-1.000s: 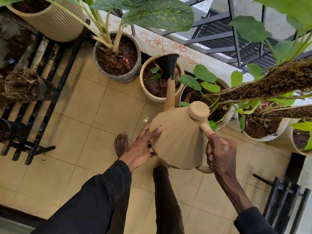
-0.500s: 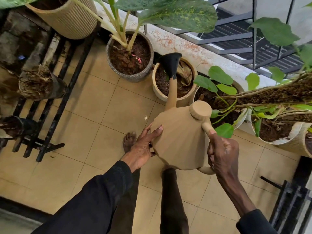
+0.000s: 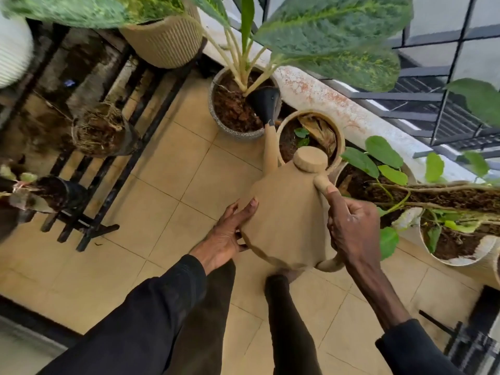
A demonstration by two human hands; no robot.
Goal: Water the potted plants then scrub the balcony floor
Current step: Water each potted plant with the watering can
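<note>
We stand on a balcony floor (image 3: 167,190) of tan tiles. A dark railing (image 3: 405,96) and a pale ledge run along the far side, and a black metal rack (image 3: 97,227) of small pots stands on the left.

The head view is the only one, looking down past our dark sleeves. The watering can (image 3: 286,217), tan and faceted, hangs above the tiles in front of our legs, between our two hands. Our right hand (image 3: 351,226) is curled round its handle, thumb laid along the upper stub. Our left hand (image 3: 230,234) is spread flat, fingers straight, pressing the can's side to steady it.

We judge that we are in the watering step, with the scrubbing not yet begun. The can's long axis runs from the handle loop near us, through the body and along the spout (image 3: 270,150), away from us and slightly left. The black rose (image 3: 266,105) at its end sits over the soil at the right-hand edge of the grey speckled pot (image 3: 235,135), just beside the stems of the big-leaved plant (image 3: 338,31), and seems to face down and away. Whether water is coming out we cannot tell.

As we read it, the next move calls for tipping the can further forward with the right hand while the left bears some weight. The rose should keep over soil, not over the rim or the cream pot (image 3: 341,139) just beside it.
</note>
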